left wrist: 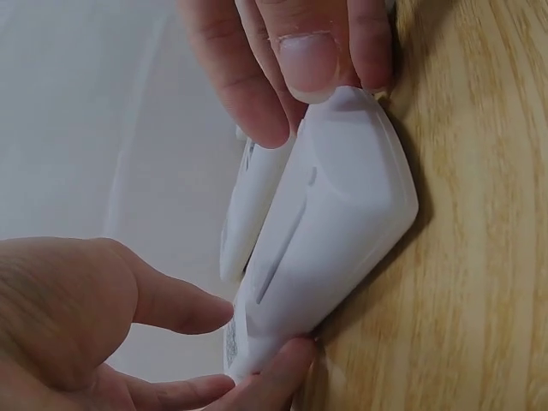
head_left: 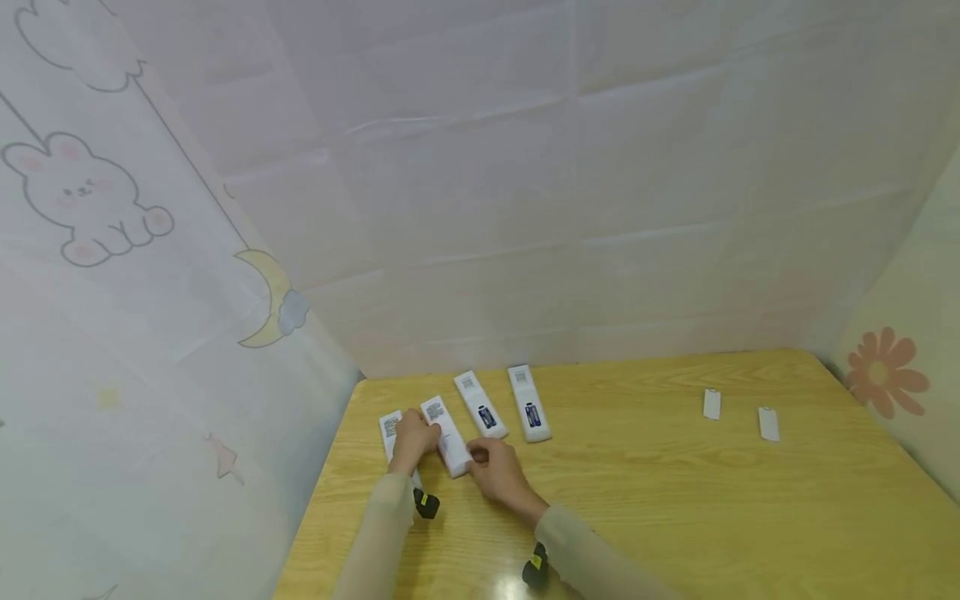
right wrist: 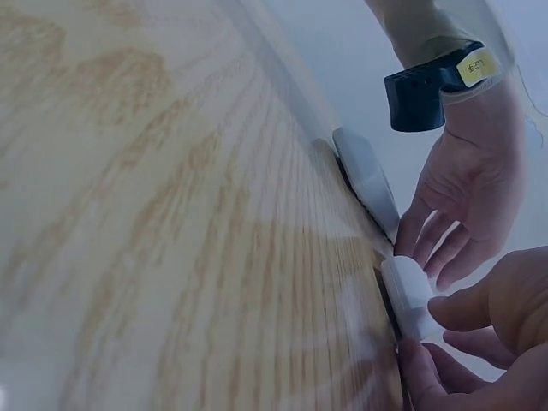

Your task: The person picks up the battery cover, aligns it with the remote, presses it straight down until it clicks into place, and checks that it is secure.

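A white remote control (head_left: 453, 447) lies face down on the wooden table, its back cover in place and a printed label at the far end. My left hand (head_left: 412, 437) pinches it near the labelled end, thumb and fingers on opposite sides in the left wrist view. At the near end, my right hand (head_left: 501, 473) holds it between thumb and fingers; the right thumb (right wrist: 462, 310) shows on its end in the right wrist view. Partly hidden under my left hand and forearm is another white remote control (head_left: 389, 425), also label up.
To the right lie two more remote controls, one tilted (head_left: 480, 403) and one straighter (head_left: 529, 402), their battery compartments uncovered and dark inside. Two small white battery covers (head_left: 712, 404) (head_left: 768, 423) lie at the table's far right. A fabric backdrop (head_left: 480, 208) rises behind the table (head_left: 675, 500).
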`<state>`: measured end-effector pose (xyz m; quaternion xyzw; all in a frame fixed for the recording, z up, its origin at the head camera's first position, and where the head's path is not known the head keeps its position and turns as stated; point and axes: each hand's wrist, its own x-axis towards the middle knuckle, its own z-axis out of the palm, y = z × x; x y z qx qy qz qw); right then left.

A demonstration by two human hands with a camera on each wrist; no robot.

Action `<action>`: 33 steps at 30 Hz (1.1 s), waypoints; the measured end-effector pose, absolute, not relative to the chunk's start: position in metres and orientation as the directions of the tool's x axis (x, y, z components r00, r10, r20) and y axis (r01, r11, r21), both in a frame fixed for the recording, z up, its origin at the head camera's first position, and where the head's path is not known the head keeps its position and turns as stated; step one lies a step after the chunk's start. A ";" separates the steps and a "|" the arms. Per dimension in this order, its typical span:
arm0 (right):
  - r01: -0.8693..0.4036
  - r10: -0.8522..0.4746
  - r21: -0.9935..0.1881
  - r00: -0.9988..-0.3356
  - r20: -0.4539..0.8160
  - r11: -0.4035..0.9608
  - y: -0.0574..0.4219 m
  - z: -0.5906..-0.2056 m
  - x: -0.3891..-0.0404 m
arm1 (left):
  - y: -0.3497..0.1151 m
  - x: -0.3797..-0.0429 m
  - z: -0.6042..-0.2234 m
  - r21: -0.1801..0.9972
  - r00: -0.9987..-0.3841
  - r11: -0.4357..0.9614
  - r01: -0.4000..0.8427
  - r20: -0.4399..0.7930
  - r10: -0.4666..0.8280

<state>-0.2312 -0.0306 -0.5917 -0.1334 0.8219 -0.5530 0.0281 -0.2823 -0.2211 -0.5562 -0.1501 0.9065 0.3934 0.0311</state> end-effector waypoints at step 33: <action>-0.226 -0.140 -0.908 -0.972 0.188 0.352 0.052 -0.551 -0.238 | -0.191 -0.293 -0.538 0.764 -0.973 0.611 -0.208 -0.099 -0.207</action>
